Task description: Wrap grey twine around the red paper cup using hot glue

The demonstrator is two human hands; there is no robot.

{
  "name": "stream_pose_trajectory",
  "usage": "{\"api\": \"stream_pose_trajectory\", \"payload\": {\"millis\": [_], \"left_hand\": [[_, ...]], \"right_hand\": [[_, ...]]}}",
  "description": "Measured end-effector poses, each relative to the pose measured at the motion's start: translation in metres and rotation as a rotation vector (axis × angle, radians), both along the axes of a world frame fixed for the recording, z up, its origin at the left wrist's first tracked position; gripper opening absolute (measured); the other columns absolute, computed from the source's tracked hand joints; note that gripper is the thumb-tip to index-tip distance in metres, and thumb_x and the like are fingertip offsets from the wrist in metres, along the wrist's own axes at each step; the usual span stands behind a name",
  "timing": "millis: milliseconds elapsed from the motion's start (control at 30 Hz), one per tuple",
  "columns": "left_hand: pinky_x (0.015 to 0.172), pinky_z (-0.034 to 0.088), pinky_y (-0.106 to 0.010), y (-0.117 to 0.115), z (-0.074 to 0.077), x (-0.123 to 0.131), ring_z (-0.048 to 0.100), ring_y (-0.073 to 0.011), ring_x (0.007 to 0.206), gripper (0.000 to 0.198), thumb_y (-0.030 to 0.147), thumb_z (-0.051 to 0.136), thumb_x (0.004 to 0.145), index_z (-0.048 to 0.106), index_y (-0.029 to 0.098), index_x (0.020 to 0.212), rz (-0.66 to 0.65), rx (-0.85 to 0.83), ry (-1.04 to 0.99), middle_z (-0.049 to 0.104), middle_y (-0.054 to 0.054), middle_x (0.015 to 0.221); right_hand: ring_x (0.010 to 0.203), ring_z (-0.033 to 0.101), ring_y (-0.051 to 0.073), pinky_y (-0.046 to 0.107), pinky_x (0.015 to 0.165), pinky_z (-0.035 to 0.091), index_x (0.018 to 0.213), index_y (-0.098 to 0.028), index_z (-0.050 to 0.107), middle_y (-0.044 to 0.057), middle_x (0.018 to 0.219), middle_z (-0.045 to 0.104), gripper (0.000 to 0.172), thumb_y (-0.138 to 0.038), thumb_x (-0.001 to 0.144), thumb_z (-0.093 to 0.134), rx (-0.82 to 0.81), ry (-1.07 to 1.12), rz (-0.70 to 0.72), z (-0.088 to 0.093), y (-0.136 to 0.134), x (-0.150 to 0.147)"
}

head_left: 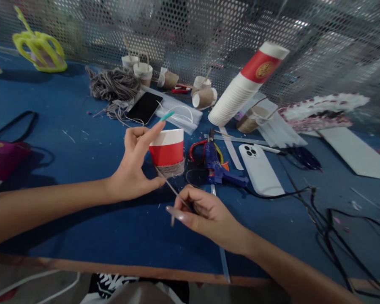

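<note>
A red and white paper cup (166,153) stands near the middle of the table, with grey cord wound in rows around its lower part. My left hand (134,164) curves around the cup's left side, index finger stretched by the rim and thumb low by the base. Its other fingers are curled and partly hidden. From the cup a loose length of grey cord (171,186) runs down to my right hand (204,213), which pinches it; a short end hangs below the fingers. Right behind my right hand lies a blue hot glue gun (213,162).
Behind the cup are a heap of grey cord (114,84), a black phone (145,107) and a leaning stack of paper cups (237,95). To the right lie a white phone (261,171), red-handled scissors (196,152) and black cables (327,236). A perforated metal screen (190,38) borders the back.
</note>
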State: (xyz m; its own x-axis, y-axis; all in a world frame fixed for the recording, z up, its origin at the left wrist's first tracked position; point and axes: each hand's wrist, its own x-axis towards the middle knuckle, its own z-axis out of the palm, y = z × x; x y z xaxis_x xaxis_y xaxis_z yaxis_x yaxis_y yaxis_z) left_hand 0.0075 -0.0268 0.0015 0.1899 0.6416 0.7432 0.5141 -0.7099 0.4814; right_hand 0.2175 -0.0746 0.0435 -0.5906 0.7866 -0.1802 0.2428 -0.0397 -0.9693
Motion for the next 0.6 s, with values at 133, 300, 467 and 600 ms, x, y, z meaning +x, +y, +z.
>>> {"api": "stream_pose_trajectory", "payload": {"millis": [133, 300, 467, 600], "left_hand": [[0.103, 0.041, -0.053, -0.001, -0.002, 0.001, 0.039, -0.0276, 0.112, 0.087, 0.041, 0.073, 0.073, 0.028, 0.033, 0.147, 0.011, -0.056, 0.027, 0.036, -0.008, 0.117], [0.105, 0.042, -0.052, 0.0, -0.003, 0.001, 0.041, -0.0287, 0.117, 0.089, 0.03, 0.075, 0.068, 0.031, 0.029, 0.146, -0.027, -0.117, 0.089, 0.036, -0.009, 0.12], [0.104, 0.046, -0.05, 0.0, 0.0, 0.001, 0.043, -0.0281, 0.119, 0.084, 0.02, 0.071, 0.068, 0.034, 0.027, 0.143, -0.103, -0.111, 0.097, 0.04, -0.01, 0.121], [0.101, 0.049, -0.048, -0.001, 0.002, 0.001, 0.044, -0.0278, 0.117, 0.081, 0.019, 0.071, 0.067, 0.037, 0.026, 0.14, -0.135, -0.1, 0.08, 0.043, -0.01, 0.118]], "right_hand": [[0.052, 0.044, 0.007, 0.022, 0.046, 0.038, 0.061, -0.019, 0.056, -0.003, 0.065, 0.049, 0.04, -0.049, 0.086, 0.064, 0.006, 0.093, -0.048, 0.005, 0.004, 0.007], [0.038, 0.037, 0.003, 0.02, 0.036, 0.026, 0.063, -0.018, 0.057, -0.005, 0.055, 0.05, 0.041, -0.05, 0.09, 0.058, -0.009, 0.094, -0.142, 0.009, 0.009, 0.014], [0.036, 0.036, 0.003, 0.018, 0.035, 0.025, 0.064, -0.018, 0.056, -0.007, 0.049, 0.05, 0.039, -0.048, 0.089, 0.058, 0.015, 0.086, -0.2, 0.01, 0.014, 0.016], [0.035, 0.032, 0.003, 0.017, 0.032, 0.022, 0.062, -0.019, 0.055, -0.007, 0.046, 0.046, 0.04, -0.048, 0.089, 0.058, 0.014, 0.074, -0.246, 0.008, 0.017, 0.017]]}}
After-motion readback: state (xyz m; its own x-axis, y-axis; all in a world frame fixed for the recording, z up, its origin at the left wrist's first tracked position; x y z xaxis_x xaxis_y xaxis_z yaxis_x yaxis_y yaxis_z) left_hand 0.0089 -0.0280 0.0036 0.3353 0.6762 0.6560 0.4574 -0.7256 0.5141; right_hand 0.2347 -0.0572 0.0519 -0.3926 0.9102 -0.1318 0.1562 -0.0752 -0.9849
